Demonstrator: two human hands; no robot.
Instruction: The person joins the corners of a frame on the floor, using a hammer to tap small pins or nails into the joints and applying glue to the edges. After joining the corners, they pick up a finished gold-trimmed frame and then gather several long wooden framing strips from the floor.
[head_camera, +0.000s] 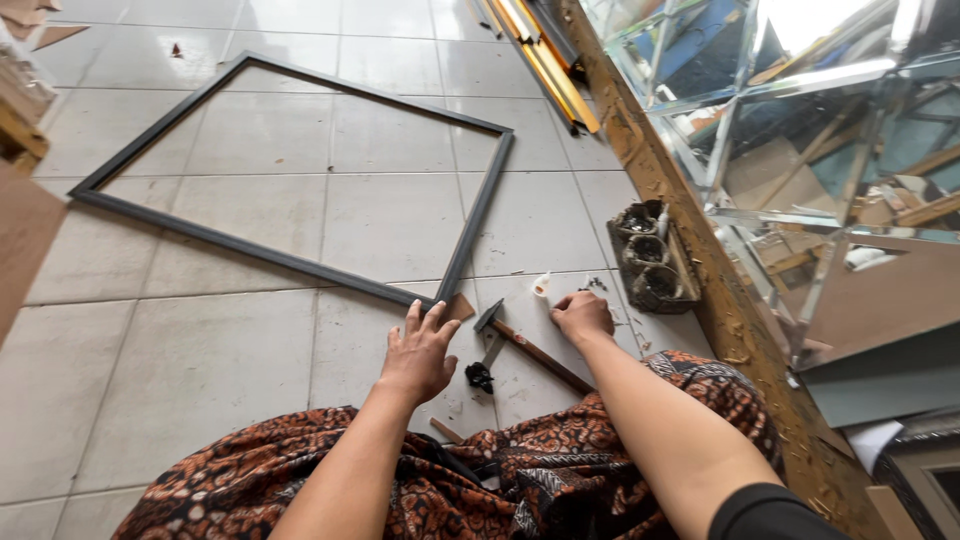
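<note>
A dark compartmented tray (650, 258) of small fasteners sat right of centre against the wooden beam (690, 240). The left hand (420, 352) lay open, fingers spread flat on the tiled floor (200, 350) just near the dark frame (300, 165) corner. The right hand (582, 316) was curled closed, knuckles down, beside the hammer (525, 345); what it pinched could not be told.

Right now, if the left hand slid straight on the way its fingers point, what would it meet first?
Most likely the near corner of the dark frame, just beyond the left hand, where a small brown piece lies; exact depth is unclear.
</note>
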